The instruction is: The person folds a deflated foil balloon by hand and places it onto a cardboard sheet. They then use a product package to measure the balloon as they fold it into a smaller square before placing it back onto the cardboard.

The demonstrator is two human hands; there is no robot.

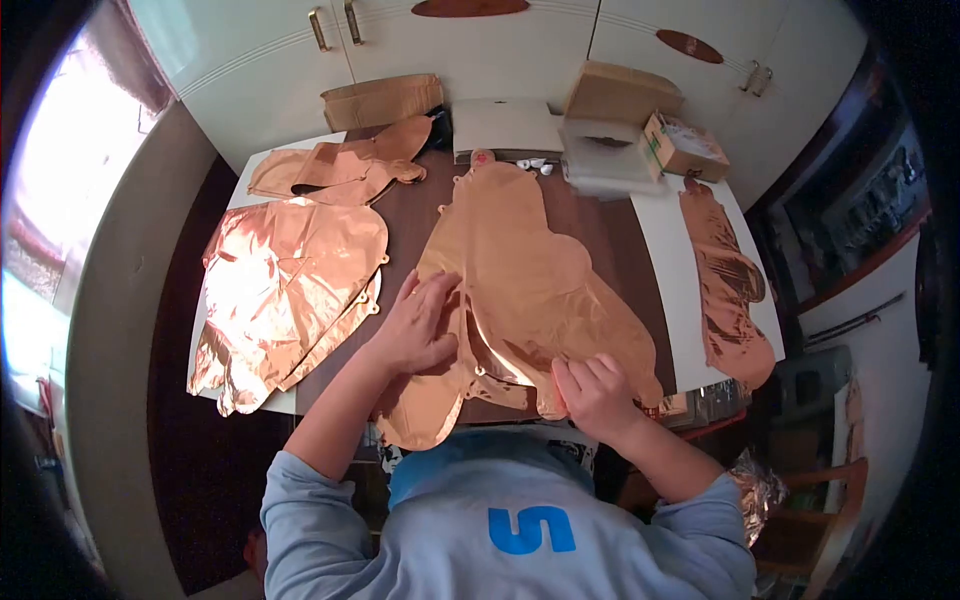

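Observation:
A flat, deflated rose-gold foil balloon [530, 250] with small tabs along its edges lies across the middle of the table in front of me. My left hand [415, 320] rests on its left part, fingers stretched over the foil and holding nothing. At the balloon's lower edge, my right hand [597, 395] is closed in a pinch on the foil. A small orange-pink patch shows by those fingertips; I cannot make out what it is. Between the hands the foil is creased and a shiny fold stands up.
More flat foil balloons lie on the left, a shiny one [300, 260] and another one [350, 165] behind it. A narrow foil balloon [722, 280] lies on the right. Along the back are a white box [505, 128], clear plastic bags [610, 160] and a small open carton [685, 148].

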